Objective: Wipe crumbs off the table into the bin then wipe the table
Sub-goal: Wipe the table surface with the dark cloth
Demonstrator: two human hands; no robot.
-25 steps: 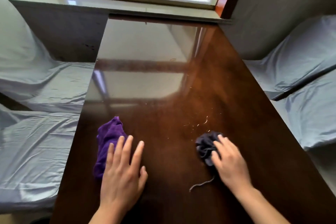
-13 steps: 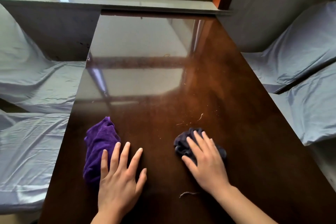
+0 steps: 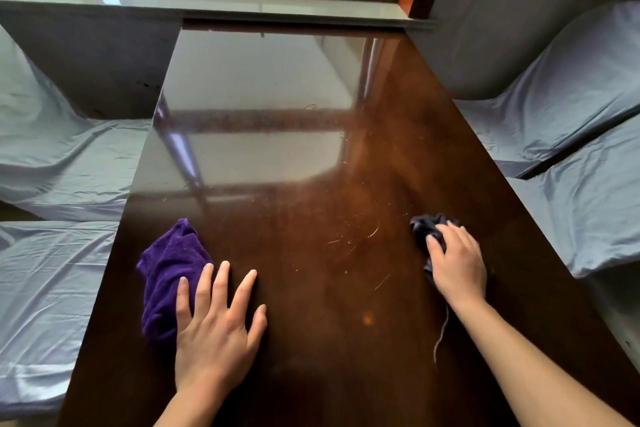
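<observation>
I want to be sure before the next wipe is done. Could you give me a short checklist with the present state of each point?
1. Right hand presses the dark cloth on the table: ok.
2. Left hand lies flat, partly on the purple cloth: ok.
3. Crumbs gathered: not ok, scattered between the hands.
4. Bin within reach: cannot tell, none in view.
5. Loose thread trails from the dark cloth: not ok, may drag.
</observation>
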